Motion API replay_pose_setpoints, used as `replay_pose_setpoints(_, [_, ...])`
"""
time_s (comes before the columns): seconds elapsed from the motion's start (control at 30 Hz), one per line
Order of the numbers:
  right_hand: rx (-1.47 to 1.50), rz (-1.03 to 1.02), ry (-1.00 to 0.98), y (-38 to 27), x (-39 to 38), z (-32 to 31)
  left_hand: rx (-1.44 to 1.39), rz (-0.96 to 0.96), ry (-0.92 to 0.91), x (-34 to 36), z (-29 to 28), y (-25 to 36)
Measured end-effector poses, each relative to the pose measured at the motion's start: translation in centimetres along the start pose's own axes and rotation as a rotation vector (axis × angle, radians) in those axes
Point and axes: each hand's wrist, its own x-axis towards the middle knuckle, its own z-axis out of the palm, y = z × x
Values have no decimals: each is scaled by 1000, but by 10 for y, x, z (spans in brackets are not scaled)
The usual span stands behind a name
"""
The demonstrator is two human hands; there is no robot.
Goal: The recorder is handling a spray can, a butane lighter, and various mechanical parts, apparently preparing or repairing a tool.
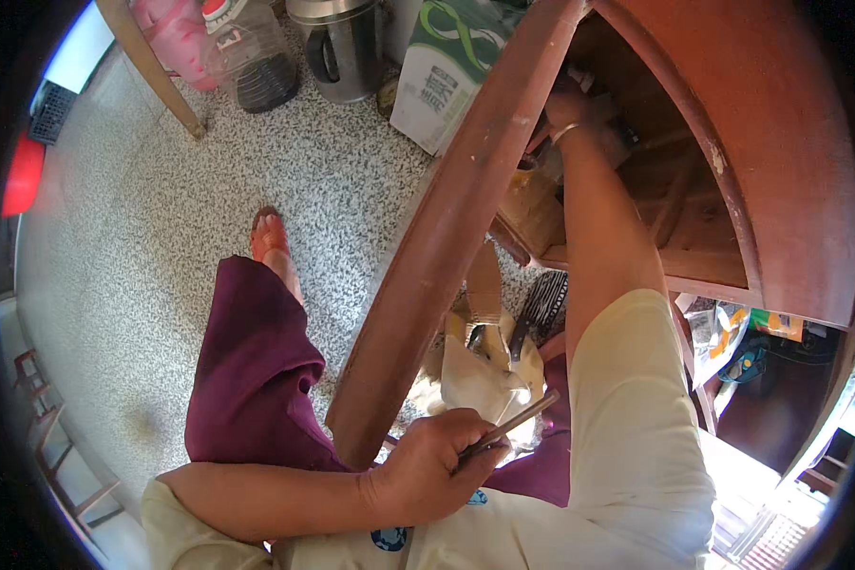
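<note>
Chopsticks (508, 425), a thin pair, sit pinched in the closed left hand (427, 470), near, their long axis pointing up-right. Far right, the right hand (572, 109) reaches into the wooden cupboard (731, 142); its grip is hidden.

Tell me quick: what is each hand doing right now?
Left hand: closed on a thin metal rod.
Right hand: reaching inside the wooden cabinet; grip cannot be told.
</note>
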Motion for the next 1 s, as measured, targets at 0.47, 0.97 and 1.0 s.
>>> replay_pose_setpoints(0.47, [-136, 205, 296, -23, 27, 22, 103, -28, 27, 5, -6, 7])
replay_pose_setpoints(0.97, [1379, 329, 243, -83, -171, -13, 558, -59, -265, -7, -7, -15])
replay_pose_setpoints(1.0, [1403, 287, 32, -80, -201, -9, 621, -17, -282, -7, -7, -24])
